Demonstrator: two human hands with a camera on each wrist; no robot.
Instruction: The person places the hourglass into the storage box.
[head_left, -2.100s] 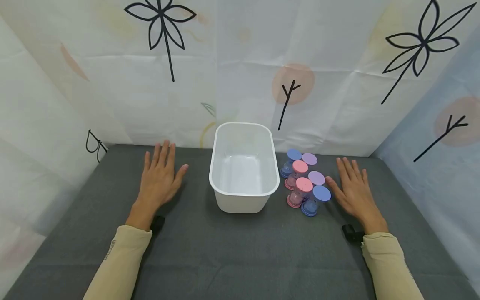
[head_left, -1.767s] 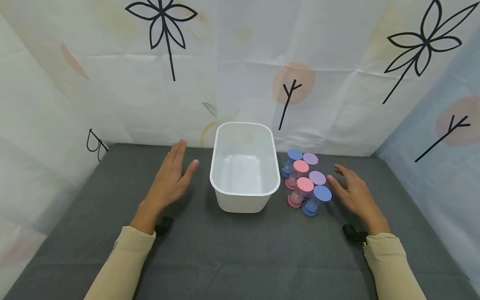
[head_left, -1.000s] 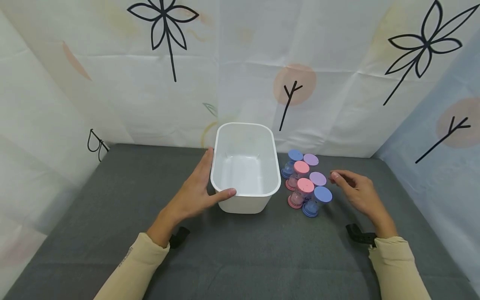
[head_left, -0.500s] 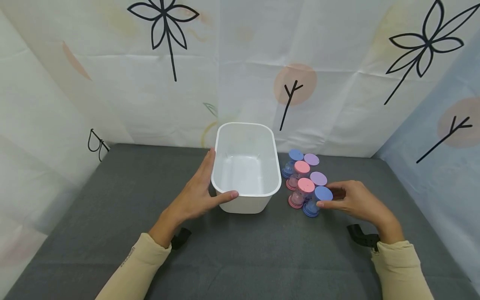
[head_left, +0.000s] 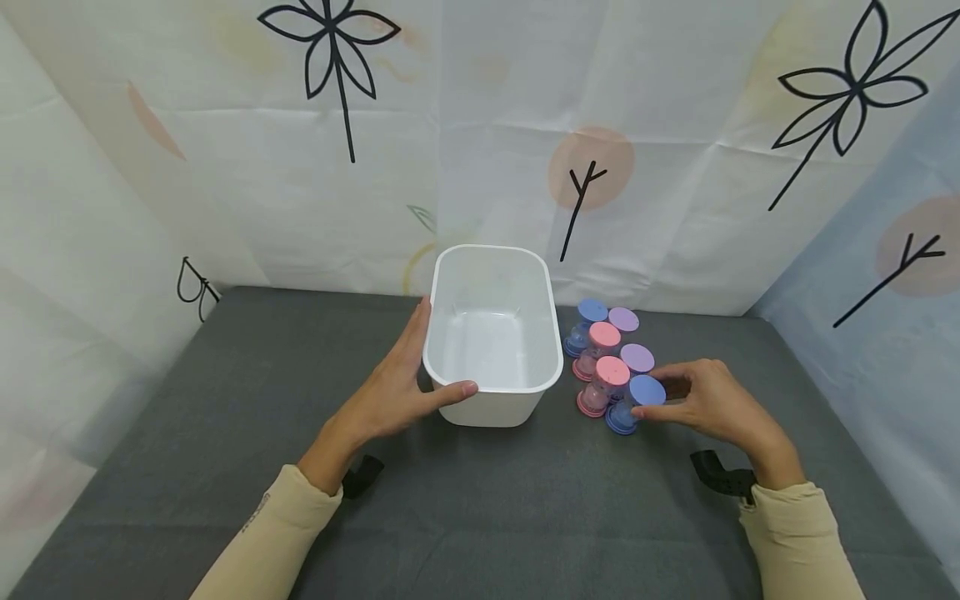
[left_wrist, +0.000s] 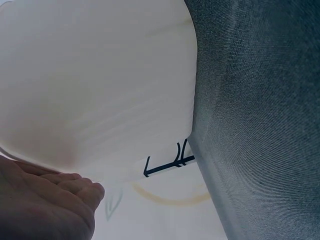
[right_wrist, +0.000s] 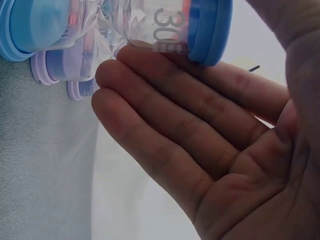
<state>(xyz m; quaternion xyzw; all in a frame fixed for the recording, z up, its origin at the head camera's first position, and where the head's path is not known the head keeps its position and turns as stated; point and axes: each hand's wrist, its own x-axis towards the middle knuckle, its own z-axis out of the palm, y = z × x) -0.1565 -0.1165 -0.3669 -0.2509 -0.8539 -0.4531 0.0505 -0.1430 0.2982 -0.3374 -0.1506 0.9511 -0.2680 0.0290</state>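
Note:
A white plastic bin stands at the middle of the table. My left hand rests against its near left corner, fingers straight along the left side and thumb across the front below the rim. In the left wrist view, the fingers touch the bin's wall. My right hand holds the nearest blue-capped hourglass between thumb and fingers. In the right wrist view, this hourglass is clear, marked 30, and lies against the fingers. Its base is still among the others.
Beside the bin's right wall stand more hourglasses: pink ones, lilac ones and another blue one, packed close together. A dark grey cloth covers the table. Patterned white curtains hang behind and on both sides.
My left hand has moved right from the table onto the bin's corner. The right hand has curled and come to the near blue hourglass, gripping its top. Bin and hourglasses have stayed put.

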